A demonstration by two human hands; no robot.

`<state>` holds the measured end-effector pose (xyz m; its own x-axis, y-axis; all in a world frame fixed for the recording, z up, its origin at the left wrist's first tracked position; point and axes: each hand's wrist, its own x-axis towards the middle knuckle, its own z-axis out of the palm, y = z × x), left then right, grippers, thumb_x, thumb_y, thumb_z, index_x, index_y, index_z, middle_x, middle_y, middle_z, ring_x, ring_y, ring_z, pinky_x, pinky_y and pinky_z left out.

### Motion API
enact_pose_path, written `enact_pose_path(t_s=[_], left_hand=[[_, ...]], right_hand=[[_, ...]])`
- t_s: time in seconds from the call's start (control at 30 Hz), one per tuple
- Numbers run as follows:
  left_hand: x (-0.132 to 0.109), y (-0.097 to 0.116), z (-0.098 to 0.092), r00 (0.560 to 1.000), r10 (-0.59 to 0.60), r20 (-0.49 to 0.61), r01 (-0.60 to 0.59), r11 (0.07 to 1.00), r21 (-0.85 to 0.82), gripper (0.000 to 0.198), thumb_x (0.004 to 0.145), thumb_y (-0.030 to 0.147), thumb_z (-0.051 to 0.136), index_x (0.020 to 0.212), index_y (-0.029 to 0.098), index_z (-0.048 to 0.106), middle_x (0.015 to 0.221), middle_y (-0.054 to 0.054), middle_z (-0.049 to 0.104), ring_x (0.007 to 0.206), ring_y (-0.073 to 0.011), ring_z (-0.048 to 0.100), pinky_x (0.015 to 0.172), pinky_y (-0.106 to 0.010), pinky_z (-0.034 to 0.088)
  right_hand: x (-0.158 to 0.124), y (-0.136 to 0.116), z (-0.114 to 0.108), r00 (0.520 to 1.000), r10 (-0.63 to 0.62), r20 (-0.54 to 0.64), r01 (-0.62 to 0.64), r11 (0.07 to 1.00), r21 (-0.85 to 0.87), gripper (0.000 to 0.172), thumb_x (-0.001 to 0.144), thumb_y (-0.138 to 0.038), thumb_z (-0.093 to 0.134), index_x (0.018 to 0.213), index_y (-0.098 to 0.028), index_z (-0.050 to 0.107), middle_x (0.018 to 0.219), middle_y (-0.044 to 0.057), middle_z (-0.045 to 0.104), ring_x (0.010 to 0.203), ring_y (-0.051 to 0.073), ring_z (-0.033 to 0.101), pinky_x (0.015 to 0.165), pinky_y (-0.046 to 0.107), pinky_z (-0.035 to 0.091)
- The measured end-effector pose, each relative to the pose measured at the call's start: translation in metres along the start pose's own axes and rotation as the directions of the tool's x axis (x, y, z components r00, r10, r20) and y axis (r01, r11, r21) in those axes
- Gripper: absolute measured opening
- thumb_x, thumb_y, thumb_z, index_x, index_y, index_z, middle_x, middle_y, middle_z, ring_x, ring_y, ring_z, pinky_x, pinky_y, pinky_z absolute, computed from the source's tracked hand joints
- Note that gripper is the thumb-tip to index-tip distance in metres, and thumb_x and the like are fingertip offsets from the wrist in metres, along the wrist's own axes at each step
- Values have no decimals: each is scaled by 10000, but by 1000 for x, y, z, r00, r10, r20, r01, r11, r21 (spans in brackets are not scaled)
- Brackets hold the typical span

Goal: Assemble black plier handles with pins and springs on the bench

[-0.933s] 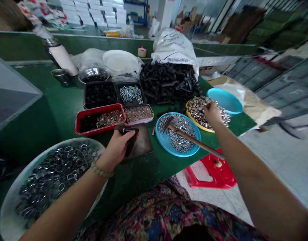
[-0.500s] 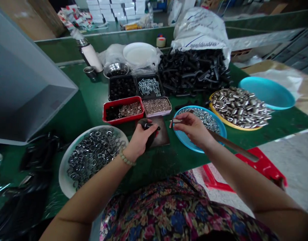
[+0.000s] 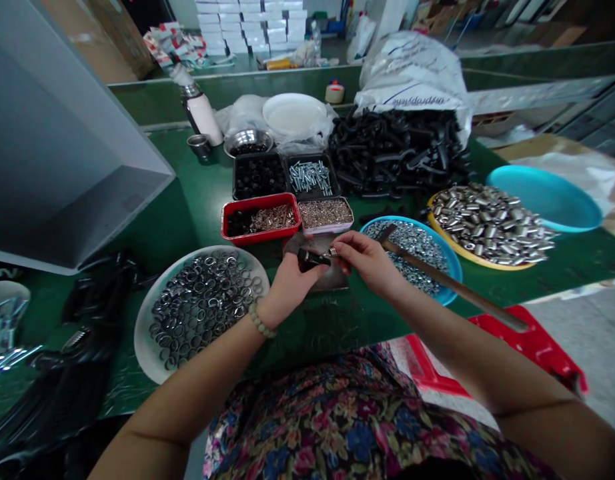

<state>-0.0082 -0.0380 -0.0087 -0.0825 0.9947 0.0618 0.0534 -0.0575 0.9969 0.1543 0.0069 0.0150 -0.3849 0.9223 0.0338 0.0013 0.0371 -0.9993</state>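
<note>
My left hand (image 3: pixel 287 287) is closed round a short black handle part (image 3: pixel 310 258), held level over a dark metal plate (image 3: pixel 332 280) on the green table (image 3: pixel 187 213). My right hand (image 3: pixel 367 260) pinches a small silver sleeve (image 3: pixel 332 252) against the open end of the black part. A hammer (image 3: pixel 447 280) lies across the blue dish of small silver nuts (image 3: pixel 437 250), just right of my right hand. The yellow dish of silver sleeves (image 3: pixel 487 223) stands further right.
A white dish of metal rings (image 3: pixel 202 307) sits left of my hands. Behind them are a red tray (image 3: pixel 260 220), a pink tray (image 3: pixel 325 213), two black trays (image 3: pixel 282 177), a heap of black parts (image 3: pixel 397 153), an empty blue dish (image 3: pixel 542 197) and a grey box (image 3: pixel 62 147).
My right hand left the yellow dish with a silver sleeve and came to the black part in my left hand. The view has swung left and down.
</note>
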Motion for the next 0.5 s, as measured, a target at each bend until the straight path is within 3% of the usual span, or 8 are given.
enact_pose_path(t_s=[0.2,0.33,0.4,0.5], left_hand=[[-1,2,-1,976,216,-12,-210,962,177,615,700,175,744,1258,213,488,979,-27,637,952,-189,621,944,-365,479],[-1,2,-1,972,235,-3,-230,953,199,551,730,206,717,1242,211,512,978,-27,658,939,-188,635,939,-365,483],[5,5,0,981,181,68,-191,957,217,467,746,212,690,1194,199,561,998,-32,674,947,-193,639,929,-355,487],[18,13,4,971,31,237,-95,960,262,269,748,265,675,996,162,667,929,-32,706,895,-212,647,868,-338,502]], right_hand=[[4,4,0,999,28,36,-22,985,-173,327,836,-498,569,723,-199,498,515,-68,476,397,62,368,405,216,264],[3,3,-9,1000,9,27,1,947,-322,319,862,-478,527,713,-197,506,512,-64,452,447,80,379,449,223,290],[-1,-7,-9,998,-62,17,62,852,-519,266,873,-420,532,741,-190,547,578,-33,523,527,100,457,511,233,329],[0,-26,-5,972,-186,143,225,563,-795,192,865,-358,565,784,-187,599,716,17,620,669,138,547,599,255,350]])
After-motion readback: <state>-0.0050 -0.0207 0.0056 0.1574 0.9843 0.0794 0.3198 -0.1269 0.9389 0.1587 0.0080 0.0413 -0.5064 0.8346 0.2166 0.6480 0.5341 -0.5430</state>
